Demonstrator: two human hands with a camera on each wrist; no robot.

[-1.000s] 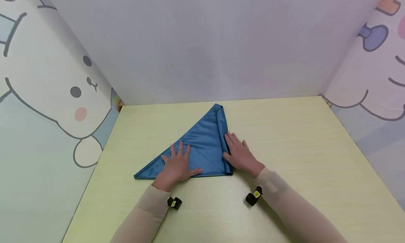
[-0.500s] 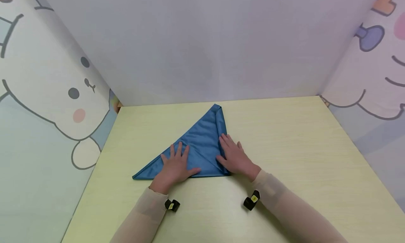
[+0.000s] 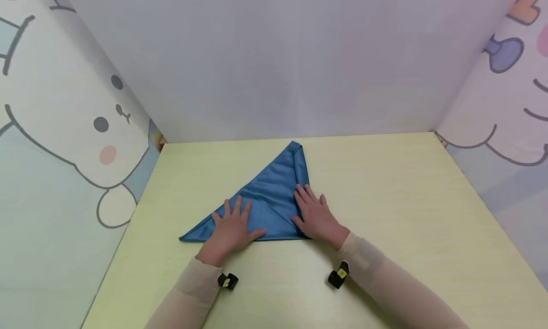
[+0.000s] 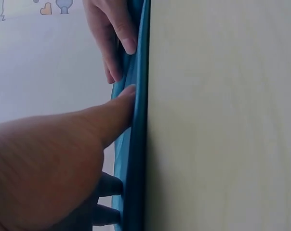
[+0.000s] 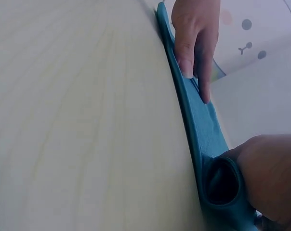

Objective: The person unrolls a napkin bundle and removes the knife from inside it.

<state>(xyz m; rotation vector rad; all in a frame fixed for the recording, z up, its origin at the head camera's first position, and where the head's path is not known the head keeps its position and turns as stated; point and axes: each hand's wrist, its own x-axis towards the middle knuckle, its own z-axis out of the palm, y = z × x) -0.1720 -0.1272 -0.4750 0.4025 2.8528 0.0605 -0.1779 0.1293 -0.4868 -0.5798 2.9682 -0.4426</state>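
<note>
On the pale surface [image 3: 385, 191], the blue cloth [image 3: 274, 191] is lying before you in a triangle, that shaping seemingly done, its long point reaching left. Your left grip [image 3: 231, 231] is resting flat on it, fingers spread, holding nothing. The middle is lying lightly creased and unrolled — probably most of the work left. Along the right side a roll [image 3: 301, 164] is running, its near end showing hollow in the right wrist view. Your right grip [image 3: 318, 219] is resting over it, fingers extended rather than clasping — rolling seems only begun.
</note>
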